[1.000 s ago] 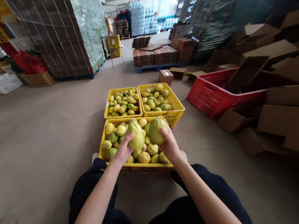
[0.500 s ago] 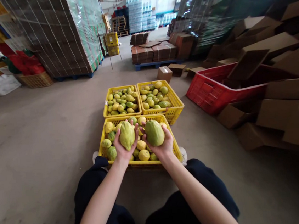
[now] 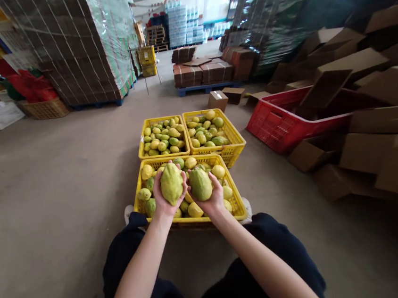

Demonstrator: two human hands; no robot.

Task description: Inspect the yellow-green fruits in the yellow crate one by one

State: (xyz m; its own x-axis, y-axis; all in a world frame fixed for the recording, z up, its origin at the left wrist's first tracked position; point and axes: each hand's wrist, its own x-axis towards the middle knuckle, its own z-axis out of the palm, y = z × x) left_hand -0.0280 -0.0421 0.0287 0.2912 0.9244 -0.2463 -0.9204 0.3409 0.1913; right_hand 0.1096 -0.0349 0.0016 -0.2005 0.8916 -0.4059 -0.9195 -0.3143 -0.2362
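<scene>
My left hand (image 3: 165, 203) cups a large yellow-green fruit (image 3: 171, 183), its fingers wrapped round the underside and right edge. A greener, rounder fruit (image 3: 200, 184) rests in my right hand (image 3: 215, 199), close beside the first. Both hands are above the near yellow crate (image 3: 192, 220), which holds several yellow and green fruits (image 3: 194, 210) and is partly hidden by the hands. Behind it stand two more yellow crates, the left one (image 3: 139, 143) with smaller fruits and the right one (image 3: 235, 138) with mixed green and yellow fruits.
A red crate (image 3: 274, 124) sits at the right among piled cardboard boxes (image 3: 366, 150). Farther back are a small box (image 3: 217, 100), flattened cardboard on a blue pallet (image 3: 210, 88) and a wrapped stack (image 3: 67, 44). White shoes (image 3: 129, 213) flank the near crate.
My right hand has moved slightly left and down with its fruit, nearer to the left one, and the fruit looks turned. The view has shifted a little.
</scene>
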